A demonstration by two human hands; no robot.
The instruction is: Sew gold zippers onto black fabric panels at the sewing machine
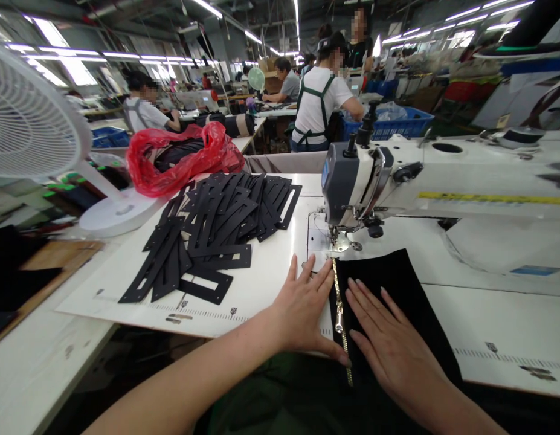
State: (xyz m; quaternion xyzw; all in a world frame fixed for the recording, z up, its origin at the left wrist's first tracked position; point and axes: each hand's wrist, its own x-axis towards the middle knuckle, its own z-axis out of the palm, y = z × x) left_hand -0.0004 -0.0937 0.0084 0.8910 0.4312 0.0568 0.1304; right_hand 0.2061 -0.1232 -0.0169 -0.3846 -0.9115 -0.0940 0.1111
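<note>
A piece of black fabric (397, 278) with a gold zipper (338, 308) along its left edge lies on the white sewing table (270, 266), its far end under the presser foot (339, 241) of the sewing machine (352, 181). My left hand (304, 308) lies flat with fingers spread on the table just left of the zipper, thumb touching its lower part. My right hand (388, 338) presses flat on the black fabric right of the zipper, fingers stretched out.
A heap of several black cut-out frame pieces (216, 229) covers the table's left part. Behind it lie a red plastic bag (180, 157) and a white fan (30, 115). Other people work at tables farther back; one in a green apron (318, 103) stands.
</note>
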